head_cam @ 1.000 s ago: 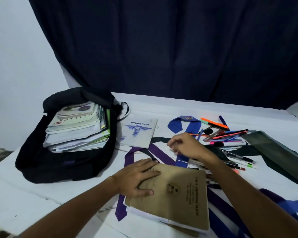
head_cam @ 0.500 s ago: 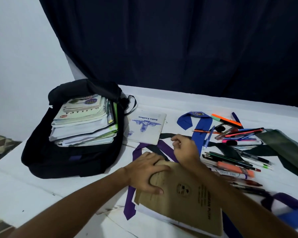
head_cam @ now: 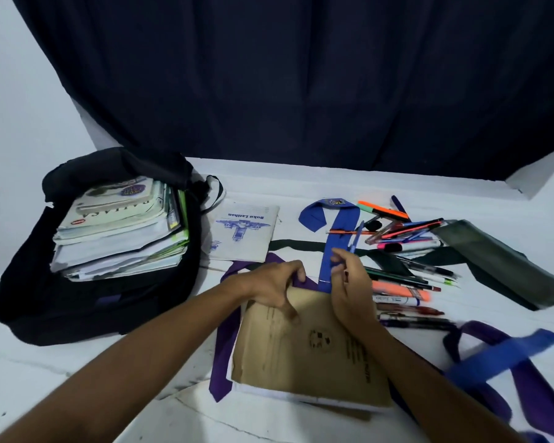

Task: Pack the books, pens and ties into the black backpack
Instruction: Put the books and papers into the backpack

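The left hand [head_cam: 274, 287] curls over the far edge of the brown-covered book [head_cam: 304, 350], fingers hooked behind it and thumb on the cover. The right hand [head_cam: 349, 290] pinches a blue pen [head_cam: 355, 236] at its fingertips, heel resting on the same cover. To lift cleanly, raise the far edge first, clear the purple tie [head_cam: 224, 346] underneath, then carry left to the black backpack [head_cam: 87, 302], already stacked with books.

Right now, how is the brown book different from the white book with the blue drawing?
The brown book is near the person, under both hands; the white book lies farther back beside the backpack, untouched. The brown book covers part of a purple tie; the white book has blue print. Both lie flat, still unpacked.
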A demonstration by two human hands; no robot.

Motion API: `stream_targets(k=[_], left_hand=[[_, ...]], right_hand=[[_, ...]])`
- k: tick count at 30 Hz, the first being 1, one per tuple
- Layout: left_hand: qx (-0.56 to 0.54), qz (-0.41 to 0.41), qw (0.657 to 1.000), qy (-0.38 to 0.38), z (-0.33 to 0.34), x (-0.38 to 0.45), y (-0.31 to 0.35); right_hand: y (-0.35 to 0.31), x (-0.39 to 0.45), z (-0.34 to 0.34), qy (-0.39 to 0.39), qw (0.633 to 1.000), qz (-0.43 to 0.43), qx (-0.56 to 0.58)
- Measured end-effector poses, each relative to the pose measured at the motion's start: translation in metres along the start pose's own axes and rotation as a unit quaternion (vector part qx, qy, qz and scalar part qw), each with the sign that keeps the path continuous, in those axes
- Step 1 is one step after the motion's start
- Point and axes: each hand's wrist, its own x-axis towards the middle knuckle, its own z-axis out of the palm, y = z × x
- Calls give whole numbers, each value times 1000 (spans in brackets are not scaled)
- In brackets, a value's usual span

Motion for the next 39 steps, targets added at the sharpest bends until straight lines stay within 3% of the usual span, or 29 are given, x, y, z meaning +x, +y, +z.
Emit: stream_targets(k=[5, 8, 11, 15, 17, 18, 21, 24, 26, 29, 32, 35, 39], left_hand=[[-173, 23, 982, 73, -3, -24, -8], [-285, 28, 947, 144, 3, -46, -22], [-392, 23, 887, 244, 16, -63, -30], [-526, 0, 774, 351, 40, -79, -26], [-565, -19, 731, 382, 52, -84, -18], [-561, -26, 726, 397, 57, -85, -14], [-462, 11, 784, 415, 65, -90, -13], [-374, 79, 853, 356, 50, -100, -16], [-342, 117, 879, 311, 38, -109, -16], [-357, 150, 877, 285, 28, -117, -14], [-404, 137, 854, 298, 25, -121, -8], [-400, 124, 855, 307, 34, -124, -8], [-355, 170, 866, 308, 48, -123, -4]], right_hand=[[-19, 25, -50, 8, 982, 111, 154], [-23, 40, -89, -29, 933, 212, 289], [-16, 22, -96, -102, 899, 269, 329], [-28, -19, -61, -159, 859, 302, 382], [-36, -29, -42, -115, 854, 293, 414], [-42, -31, -38, -88, 867, 267, 412], [-55, -32, -34, -73, 933, 133, 327], [-58, -31, -39, -100, 953, 45, 282], [-58, -30, -43, -100, 964, 13, 246], [-61, -29, -46, -98, 978, -37, 179], [-63, -32, -44, -100, 981, -75, 146], [-65, -45, -41, -76, 983, -122, 114], [-62, -62, -45, -96, 980, -102, 143]])
